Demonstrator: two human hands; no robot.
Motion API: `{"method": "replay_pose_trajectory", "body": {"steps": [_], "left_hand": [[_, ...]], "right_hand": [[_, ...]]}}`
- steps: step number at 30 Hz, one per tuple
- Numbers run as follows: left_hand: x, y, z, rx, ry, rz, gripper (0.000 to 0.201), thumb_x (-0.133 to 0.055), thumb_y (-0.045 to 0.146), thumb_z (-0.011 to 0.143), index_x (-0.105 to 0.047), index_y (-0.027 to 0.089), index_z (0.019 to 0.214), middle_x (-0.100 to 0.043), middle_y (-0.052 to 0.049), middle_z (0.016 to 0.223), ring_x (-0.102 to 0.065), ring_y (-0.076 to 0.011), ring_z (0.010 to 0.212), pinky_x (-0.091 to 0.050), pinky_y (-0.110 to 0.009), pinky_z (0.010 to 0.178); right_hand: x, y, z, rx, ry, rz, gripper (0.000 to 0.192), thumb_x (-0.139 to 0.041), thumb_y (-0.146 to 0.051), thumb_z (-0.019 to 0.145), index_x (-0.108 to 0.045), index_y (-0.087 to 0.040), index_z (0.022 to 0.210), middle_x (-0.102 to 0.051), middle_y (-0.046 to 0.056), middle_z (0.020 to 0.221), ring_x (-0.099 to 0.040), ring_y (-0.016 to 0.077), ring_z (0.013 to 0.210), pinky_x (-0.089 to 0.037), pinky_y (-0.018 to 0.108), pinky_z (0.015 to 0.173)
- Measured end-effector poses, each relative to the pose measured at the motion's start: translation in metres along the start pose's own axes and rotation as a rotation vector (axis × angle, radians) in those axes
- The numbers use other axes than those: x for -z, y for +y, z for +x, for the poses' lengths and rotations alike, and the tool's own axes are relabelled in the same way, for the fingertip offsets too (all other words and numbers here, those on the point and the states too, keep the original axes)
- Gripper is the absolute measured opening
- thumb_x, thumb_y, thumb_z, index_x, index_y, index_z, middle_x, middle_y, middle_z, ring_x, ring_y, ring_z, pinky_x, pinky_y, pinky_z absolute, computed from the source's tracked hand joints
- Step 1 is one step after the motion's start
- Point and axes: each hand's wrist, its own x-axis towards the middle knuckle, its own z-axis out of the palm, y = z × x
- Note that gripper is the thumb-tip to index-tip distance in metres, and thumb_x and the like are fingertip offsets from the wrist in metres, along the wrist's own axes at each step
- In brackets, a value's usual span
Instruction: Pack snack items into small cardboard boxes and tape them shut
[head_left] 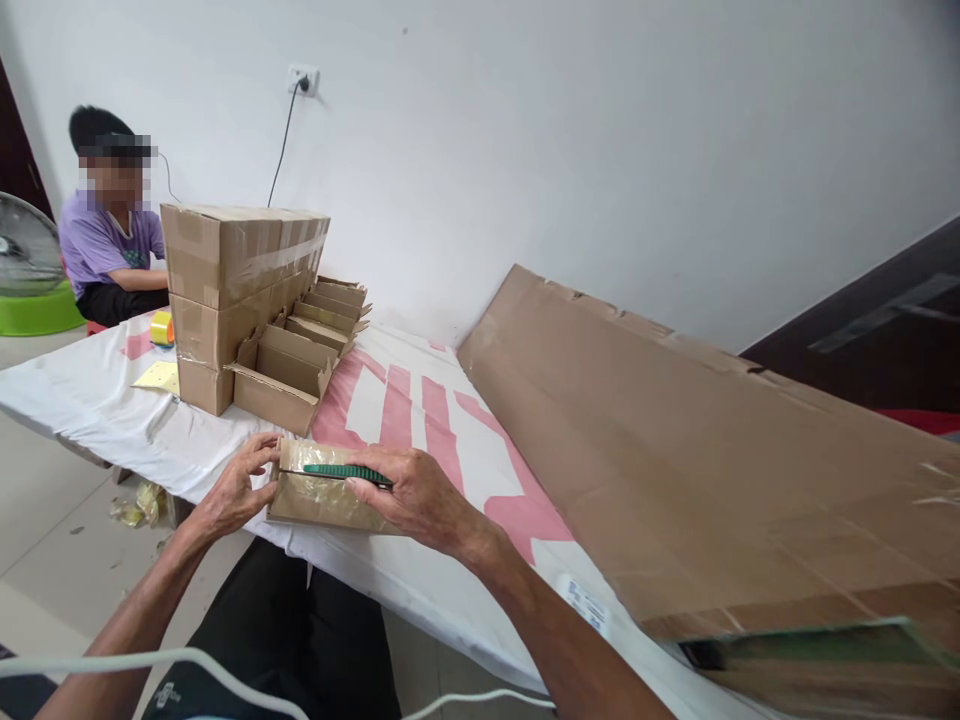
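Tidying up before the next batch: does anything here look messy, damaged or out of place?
Yes. Crumpled yellowish scraps lie on the tiled floor under the table's near edge. The large flat brown cardboard sheet has a ragged, torn top edge.

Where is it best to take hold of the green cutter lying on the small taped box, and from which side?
Probably from above, pinching the long sides of the green cutter near its middle: it lies flat and slim across the small box, and the right hand covers its right end.
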Motion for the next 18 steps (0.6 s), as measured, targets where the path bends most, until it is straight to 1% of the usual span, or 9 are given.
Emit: {"method": "replay_pose_trajectory", "body": {"steps": [3, 6, 9, 11, 14, 18], "left_hand": [[-0.001, -0.002, 0.001, 0.001, 0.001, 0.003, 0.039, -0.064, 0.02, 0.084, -0.077, 0.029, 0.119, -0.059, -0.011, 0.151, -0.061, -0.0294, 0.134, -0.061, -0.042, 0.099], [0.0, -0.002, 0.002, -0.002, 0.004, 0.01, 0.038, -0.063, 0.02, 0.083, -0.077, 0.029, 0.118, -0.059, -0.01, 0.151, -0.061, -0.0294, 0.134, -0.061, -0.041, 0.098], [0.001, -0.001, 0.003, -0.004, 0.0, 0.024, 0.038, -0.063, 0.02, 0.083, -0.076, 0.029, 0.117, -0.061, -0.009, 0.149, -0.062, -0.0289, 0.133, -0.061, -0.041, 0.097], [0.002, -0.001, 0.004, -0.008, -0.002, 0.038, 0.038, -0.062, 0.019, 0.083, -0.077, 0.029, 0.117, -0.062, -0.009, 0.148, -0.062, -0.0288, 0.133, -0.062, -0.04, 0.096], [0.002, -0.003, 0.005, -0.017, 0.006, 0.041, 0.037, -0.062, 0.021, 0.084, -0.077, 0.029, 0.117, -0.062, -0.009, 0.147, -0.063, -0.0288, 0.132, -0.062, -0.039, 0.095], [0.001, -0.007, 0.005, -0.022, 0.027, 0.031, 0.034, -0.065, 0.028, 0.087, -0.077, 0.029, 0.119, -0.062, -0.01, 0.148, -0.063, -0.0289, 0.132, -0.063, -0.038, 0.093]], "right_hand": [[0.001, -0.006, 0.007, 0.021, -0.025, -0.131, 0.026, -0.061, -0.021, 0.097, -0.081, -0.026, 0.112, -0.083, 0.005, 0.105, -0.076, 0.0221, 0.093, -0.054, 0.032, 0.082], [0.003, -0.015, 0.017, 0.024, -0.072, -0.291, 0.021, -0.061, -0.021, 0.097, -0.081, -0.025, 0.105, -0.081, 0.004, 0.096, -0.073, 0.0204, 0.086, -0.047, 0.029, 0.074], [0.006, -0.025, 0.027, 0.009, -0.132, -0.434, 0.018, -0.061, -0.023, 0.099, -0.079, -0.024, 0.099, -0.078, 0.004, 0.087, -0.068, 0.0184, 0.077, -0.038, 0.028, 0.066], [0.008, -0.03, 0.031, -0.012, -0.169, -0.498, 0.016, -0.062, -0.025, 0.1, -0.078, -0.023, 0.096, -0.077, 0.004, 0.085, -0.066, 0.018, 0.074, -0.033, 0.029, 0.063], [0.01, -0.03, 0.033, -0.021, -0.2, -0.534, 0.015, -0.064, -0.027, 0.101, -0.077, -0.022, 0.099, -0.077, 0.006, 0.088, -0.067, 0.0193, 0.077, -0.033, 0.029, 0.064], [0.011, -0.024, 0.029, -0.001, -0.194, -0.526, 0.015, -0.064, -0.03, 0.102, -0.077, -0.023, 0.103, -0.077, 0.006, 0.093, -0.067, 0.0195, 0.079, -0.036, 0.029, 0.066]]}}
